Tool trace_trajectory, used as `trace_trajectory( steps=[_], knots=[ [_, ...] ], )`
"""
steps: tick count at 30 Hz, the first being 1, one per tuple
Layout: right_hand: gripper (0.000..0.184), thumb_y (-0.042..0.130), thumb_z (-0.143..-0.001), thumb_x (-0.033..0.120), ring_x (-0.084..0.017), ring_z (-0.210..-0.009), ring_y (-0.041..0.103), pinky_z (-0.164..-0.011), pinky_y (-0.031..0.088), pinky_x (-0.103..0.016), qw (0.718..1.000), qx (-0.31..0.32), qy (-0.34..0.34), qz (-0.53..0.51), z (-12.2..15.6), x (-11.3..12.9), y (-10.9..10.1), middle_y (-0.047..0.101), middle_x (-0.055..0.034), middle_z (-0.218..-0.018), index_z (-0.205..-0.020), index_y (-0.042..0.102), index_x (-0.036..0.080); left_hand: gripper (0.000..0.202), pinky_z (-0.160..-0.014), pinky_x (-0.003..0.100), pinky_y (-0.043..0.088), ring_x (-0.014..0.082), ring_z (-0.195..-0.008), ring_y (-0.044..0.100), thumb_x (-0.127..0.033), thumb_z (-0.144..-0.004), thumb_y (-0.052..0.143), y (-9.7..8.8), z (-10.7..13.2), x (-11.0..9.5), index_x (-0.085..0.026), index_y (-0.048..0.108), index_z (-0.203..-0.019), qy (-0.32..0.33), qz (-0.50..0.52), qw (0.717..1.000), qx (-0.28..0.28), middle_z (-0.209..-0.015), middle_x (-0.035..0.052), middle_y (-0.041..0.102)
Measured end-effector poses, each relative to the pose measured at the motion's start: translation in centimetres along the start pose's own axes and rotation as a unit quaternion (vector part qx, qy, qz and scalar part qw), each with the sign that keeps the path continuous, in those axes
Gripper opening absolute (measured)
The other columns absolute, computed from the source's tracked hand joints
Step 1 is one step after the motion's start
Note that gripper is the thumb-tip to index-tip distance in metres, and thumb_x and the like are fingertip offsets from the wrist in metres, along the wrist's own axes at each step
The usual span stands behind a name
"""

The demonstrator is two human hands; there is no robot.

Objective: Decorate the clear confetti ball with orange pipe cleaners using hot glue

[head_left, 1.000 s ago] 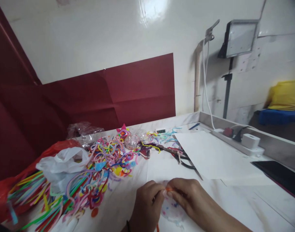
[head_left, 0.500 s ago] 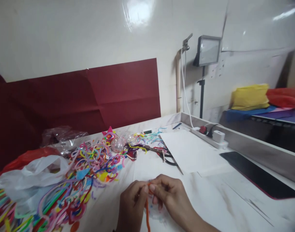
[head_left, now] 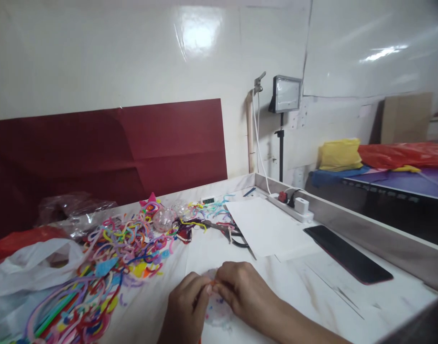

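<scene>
My left hand (head_left: 189, 301) and my right hand (head_left: 236, 291) meet low in the middle of the head view. Both are closed, thumbs and fingertips pinching an orange pipe cleaner (head_left: 212, 283). Only a short bit of it shows between the fingertips, the rest being covered by my hands. Just beneath them lies a clear, rounded, see-through thing with coloured specks (head_left: 219, 313), partly hidden by my hands; whether they touch it I cannot tell.
Left of my hands spreads a heap of colourful pipe cleaners (head_left: 127, 239) beside a white plastic bag (head_left: 36, 267). Scissors (head_left: 236, 234) lie beyond, by a white sheet (head_left: 272, 224). A black phone (head_left: 348, 253) and a power strip (head_left: 294, 210) are at the right.
The view has turned rightward, so things sit further left. My right hand has rolled over, knuckles up, and the orange pipe cleaner's hanging end is now mostly hidden.
</scene>
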State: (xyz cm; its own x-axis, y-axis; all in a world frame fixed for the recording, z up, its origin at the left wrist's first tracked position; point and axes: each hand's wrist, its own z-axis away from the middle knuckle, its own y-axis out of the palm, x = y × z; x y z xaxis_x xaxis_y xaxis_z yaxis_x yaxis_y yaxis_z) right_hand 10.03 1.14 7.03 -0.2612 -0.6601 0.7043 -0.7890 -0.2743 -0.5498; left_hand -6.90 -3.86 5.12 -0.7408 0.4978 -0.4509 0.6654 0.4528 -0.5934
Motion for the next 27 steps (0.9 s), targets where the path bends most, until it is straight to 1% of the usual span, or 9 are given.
trace_trajectory(
  steps=[3, 5, 8, 12, 16, 19, 22, 24, 27],
  knots=[
    [0.014, 0.057, -0.074, 0.014, -0.012, -0.057, 0.048, -0.056, 0.029, -0.024, 0.999, -0.019, 0.022, -0.037, -0.1, 0.0, 0.3, 0.057, -0.0001, -0.061, -0.06, 0.059, 0.017, 0.021, -0.054, 0.018, 0.048, 0.0129, -0.06, 0.063, -0.025, -0.09, 0.05, 0.2, 0.1, 0.3, -0.02, 0.066, -0.078, -0.034, 0.02, 0.999, 0.013, -0.067, 0.0006, 0.064],
    [0.017, 0.058, -0.076, 0.017, -0.012, -0.056, 0.047, -0.054, 0.03, -0.023, 0.996, -0.037, 0.045, -0.072, -0.1, 0.1, 0.7, 0.054, 0.0012, -0.058, -0.059, 0.057, 0.016, 0.022, -0.055, 0.018, 0.049, 0.0133, -0.06, 0.064, -0.028, -0.091, 0.05, 0.2, 0.0, 0.5, -0.02, 0.067, -0.079, -0.059, 0.036, 0.997, 0.019, -0.068, 0.001, 0.065],
    [0.021, 0.06, -0.077, 0.025, -0.011, -0.053, 0.044, -0.051, 0.031, -0.022, 0.986, -0.054, 0.085, -0.136, -0.1, 0.1, 1.4, 0.05, 0.0028, -0.055, -0.058, 0.057, 0.016, 0.032, -0.053, 0.019, 0.047, 0.0134, -0.057, 0.061, -0.034, -0.092, 0.048, 0.1, -0.1, 0.6, -0.019, 0.065, -0.069, -0.079, 0.042, 0.996, 0.027, -0.064, 0.0011, 0.064],
    [0.024, 0.058, -0.08, 0.033, -0.009, -0.047, 0.039, -0.046, 0.032, -0.021, 0.97, -0.04, 0.122, -0.208, -0.1, -0.3, 2.1, 0.045, 0.005, -0.051, -0.064, 0.058, 0.016, 0.039, -0.05, 0.019, 0.044, 0.0123, -0.052, 0.057, -0.037, -0.093, 0.045, -0.2, -0.4, 0.5, -0.018, 0.061, -0.063, -0.081, 0.026, 0.995, 0.043, -0.06, 0.0003, 0.061],
    [0.016, 0.064, -0.075, 0.024, -0.008, -0.051, 0.039, -0.049, 0.029, -0.021, 0.972, -0.031, 0.108, -0.206, 0.2, -0.6, 1.6, 0.047, 0.0055, -0.054, -0.061, 0.059, 0.016, 0.033, -0.05, 0.018, 0.041, 0.012, -0.053, 0.055, -0.032, -0.092, 0.047, -0.4, -0.4, 0.3, -0.019, 0.062, -0.066, -0.05, -0.007, 0.997, 0.057, -0.059, -0.001, 0.057],
    [0.011, 0.065, -0.072, 0.018, -0.009, -0.052, 0.042, -0.051, 0.03, -0.021, 0.974, -0.026, 0.098, -0.201, 0.6, -0.4, 0.9, 0.051, 0.0053, -0.054, -0.062, 0.062, 0.016, 0.031, -0.052, 0.018, 0.041, 0.0119, -0.054, 0.055, -0.03, -0.092, 0.048, -0.2, -0.3, 0.1, -0.019, 0.062, -0.066, -0.019, -0.014, 0.998, 0.065, -0.06, -0.001, 0.056],
    [0.011, 0.064, -0.072, 0.018, -0.009, -0.048, 0.046, -0.048, 0.032, -0.021, 0.967, -0.031, 0.114, -0.227, 0.8, -0.3, 0.7, 0.054, 0.0043, -0.053, -0.062, 0.061, 0.016, 0.033, -0.054, 0.019, 0.042, 0.0124, -0.055, 0.055, -0.033, -0.093, 0.046, 0.2, -0.2, 0.0, -0.02, 0.063, -0.068, -0.032, 0.007, 0.998, 0.061, -0.061, -0.0007, 0.057],
    [0.015, 0.066, -0.072, 0.023, -0.009, -0.046, 0.047, -0.045, 0.033, -0.021, 0.956, -0.045, 0.132, -0.256, 0.7, -0.3, 1.0, 0.054, 0.0035, -0.052, -0.061, 0.06, 0.016, 0.035, -0.051, 0.019, 0.041, 0.0125, -0.053, 0.055, -0.037, -0.092, 0.046, 0.2, -0.3, -0.2, -0.02, 0.063, -0.068, -0.059, 0.023, 0.997, 0.052, -0.059, -0.001, 0.057],
    [0.028, 0.07, -0.07, 0.04, -0.009, -0.04, 0.045, -0.041, 0.035, -0.021, 0.934, -0.066, 0.161, -0.313, 0.2, -0.4, 1.6, 0.053, 0.0034, -0.048, -0.062, 0.058, 0.016, 0.041, -0.046, 0.019, 0.04, 0.0122, -0.046, 0.051, -0.043, -0.091, 0.046, 0.1, -0.6, -0.5, -0.02, 0.059, -0.06, -0.087, 0.046, 0.994, 0.043, -0.051, -0.0025, 0.053]
  ],
)
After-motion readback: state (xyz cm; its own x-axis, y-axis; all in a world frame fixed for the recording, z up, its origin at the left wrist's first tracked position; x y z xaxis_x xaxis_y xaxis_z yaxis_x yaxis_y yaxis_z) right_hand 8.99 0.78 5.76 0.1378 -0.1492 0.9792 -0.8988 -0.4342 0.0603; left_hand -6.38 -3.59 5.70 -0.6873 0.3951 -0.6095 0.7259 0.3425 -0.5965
